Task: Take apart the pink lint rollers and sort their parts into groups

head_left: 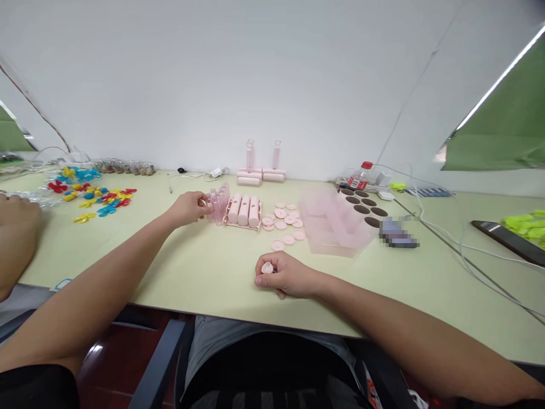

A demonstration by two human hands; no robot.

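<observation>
got a small pale-pink rounded piece [267, 267] pinched in the right hand [292, 275], near the scattered flat pale-pink plastic discs [288, 240] — and got the left hand [186, 208] right up at some upright see-through pink tubes [218, 207], can't tell if actually gripping one tbh

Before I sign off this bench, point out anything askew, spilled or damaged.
No spill or damage stands out. The pink discs lie loosely scattered, some overlapping, unlike the lined-up cylinders. The pixelated object at right can't be judged.
</observation>
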